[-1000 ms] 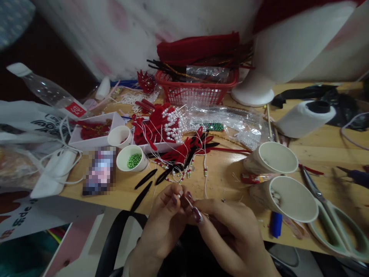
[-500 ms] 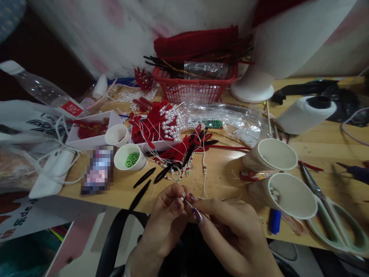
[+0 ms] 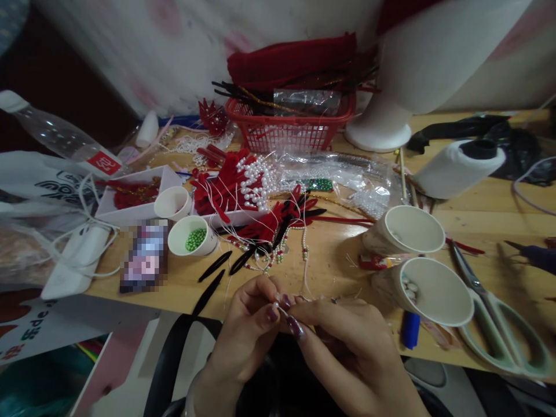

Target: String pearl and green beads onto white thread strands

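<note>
At the left of the worktop a small white cup of green beads stands beside an empty one. Red trims strung with pearls lie behind them. At the near edge, the left hand pinches a small white pearl between thumb and forefinger. The right hand meets it, its fingers pressed together on a thin thread that runs up across the worktop. Two paper cups lie tipped further right, then green scissors.
</note>
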The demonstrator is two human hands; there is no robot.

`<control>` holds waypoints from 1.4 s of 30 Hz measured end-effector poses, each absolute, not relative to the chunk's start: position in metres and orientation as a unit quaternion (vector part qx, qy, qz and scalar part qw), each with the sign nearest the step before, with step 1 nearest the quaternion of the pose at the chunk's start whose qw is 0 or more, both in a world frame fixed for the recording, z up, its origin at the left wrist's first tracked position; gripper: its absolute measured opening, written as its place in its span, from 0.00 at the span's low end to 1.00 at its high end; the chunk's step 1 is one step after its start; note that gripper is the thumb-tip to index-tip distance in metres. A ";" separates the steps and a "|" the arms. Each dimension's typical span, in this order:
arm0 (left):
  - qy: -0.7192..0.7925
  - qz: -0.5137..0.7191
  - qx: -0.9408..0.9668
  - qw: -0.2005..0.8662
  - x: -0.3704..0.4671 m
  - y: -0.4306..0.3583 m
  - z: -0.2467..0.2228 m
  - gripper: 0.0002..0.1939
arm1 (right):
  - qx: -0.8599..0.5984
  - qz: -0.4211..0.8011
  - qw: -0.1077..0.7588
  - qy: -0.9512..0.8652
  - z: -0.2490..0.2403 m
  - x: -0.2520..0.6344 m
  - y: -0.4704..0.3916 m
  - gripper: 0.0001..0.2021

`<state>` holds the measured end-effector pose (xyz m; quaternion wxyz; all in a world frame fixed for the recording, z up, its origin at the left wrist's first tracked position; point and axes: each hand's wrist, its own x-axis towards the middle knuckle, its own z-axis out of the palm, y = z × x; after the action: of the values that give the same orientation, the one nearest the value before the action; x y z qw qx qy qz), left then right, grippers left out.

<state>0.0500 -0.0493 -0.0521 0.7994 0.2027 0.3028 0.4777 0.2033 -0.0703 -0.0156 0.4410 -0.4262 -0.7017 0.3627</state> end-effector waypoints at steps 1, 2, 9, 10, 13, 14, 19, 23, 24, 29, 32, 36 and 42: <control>0.305 0.478 0.212 0.796 0.050 -0.049 -0.052 0.19 | -0.430 0.360 0.435 -0.704 -0.016 0.204 -0.071 0.11; 0.305 0.478 0.219 0.794 0.050 -0.049 -0.052 0.18 | -0.435 0.358 0.430 -0.706 -0.015 0.204 -0.071 0.11; 0.287 0.476 0.245 0.795 0.047 -0.050 -0.049 0.10 | -0.440 0.355 0.416 -0.712 -0.016 0.207 -0.073 0.10; 0.291 0.478 0.254 0.789 0.046 -0.051 -0.049 0.10 | -0.439 0.354 0.416 -0.714 -0.016 0.207 -0.074 0.10; 0.305 0.488 0.288 0.766 0.043 -0.053 -0.050 0.08 | -0.432 0.359 0.405 -0.722 -0.015 0.209 -0.074 0.10; 0.305 0.490 0.300 0.759 0.042 -0.053 -0.050 0.07 | -0.430 0.359 0.399 -0.725 -0.014 0.209 -0.074 0.10; 0.295 0.472 0.360 0.748 0.037 -0.054 -0.052 0.05 | -0.421 0.337 0.406 -0.737 -0.014 0.210 -0.075 0.08; 0.283 0.455 0.378 0.755 0.033 -0.053 -0.052 0.04 | -0.420 0.326 0.389 -0.752 -0.017 0.213 -0.076 0.08; 0.282 0.452 0.380 0.756 0.032 -0.053 -0.052 0.04 | -0.414 0.333 0.383 -0.756 -0.017 0.214 -0.075 0.09; 0.299 0.458 0.401 0.735 0.027 -0.053 -0.051 0.05 | -0.379 0.351 0.368 -0.773 -0.022 0.217 -0.073 0.12; 0.306 0.475 0.407 0.718 0.028 -0.053 -0.051 0.06 | -0.378 0.338 0.365 -0.781 -0.025 0.217 -0.072 0.12; 0.322 0.492 0.408 0.698 0.032 -0.054 -0.052 0.10 | -0.395 0.306 0.356 -0.790 -0.029 0.216 -0.074 0.10; 0.384 0.497 0.430 0.648 0.033 -0.056 -0.051 0.14 | -0.425 0.232 0.383 -0.787 -0.035 0.213 -0.070 0.08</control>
<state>0.0332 -0.0563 -0.0511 0.6482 0.4305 0.3840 0.4970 0.2126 -0.0698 -0.0355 0.3827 -0.4254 -0.7866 0.2322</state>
